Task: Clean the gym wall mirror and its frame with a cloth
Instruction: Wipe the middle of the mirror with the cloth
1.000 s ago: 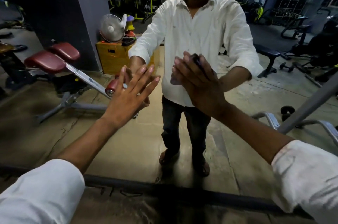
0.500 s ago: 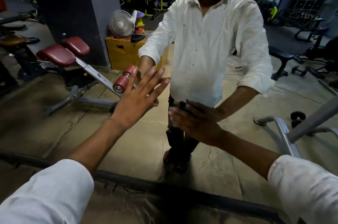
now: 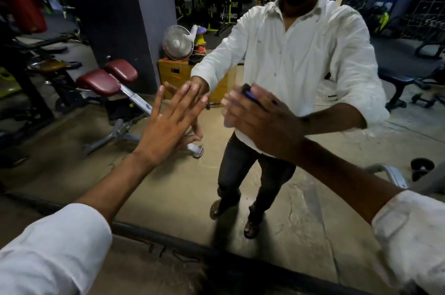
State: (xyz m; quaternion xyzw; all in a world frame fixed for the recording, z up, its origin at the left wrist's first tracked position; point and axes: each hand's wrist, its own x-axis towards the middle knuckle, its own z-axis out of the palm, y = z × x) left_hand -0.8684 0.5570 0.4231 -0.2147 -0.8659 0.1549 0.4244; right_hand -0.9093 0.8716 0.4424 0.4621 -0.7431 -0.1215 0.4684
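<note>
The wall mirror (image 3: 168, 186) fills the view and reflects me in a white shirt. Its dark frame (image 3: 168, 239) runs along the bottom. My left hand (image 3: 166, 126) lies flat on the glass with straight, spread fingers, left of centre. My right hand (image 3: 260, 121) presses a small dark blue-purple cloth (image 3: 249, 94) against the glass at about chest height of the reflection. Only an edge of the cloth shows above my fingers; the hand covers the rest and is blurred by motion.
The glass reflects a bench with red pads (image 3: 108, 78), a grey pillar (image 3: 149, 18), and a fan (image 3: 178, 42) on a yellow box. A grey metal tube (image 3: 392, 174) shows at the right edge. Rough floor lies below the frame.
My right hand, with the cloth, dipped to waist height of the reflection and has come back up and to the right. The left hand stays flat on the glass. The view has shifted.
</note>
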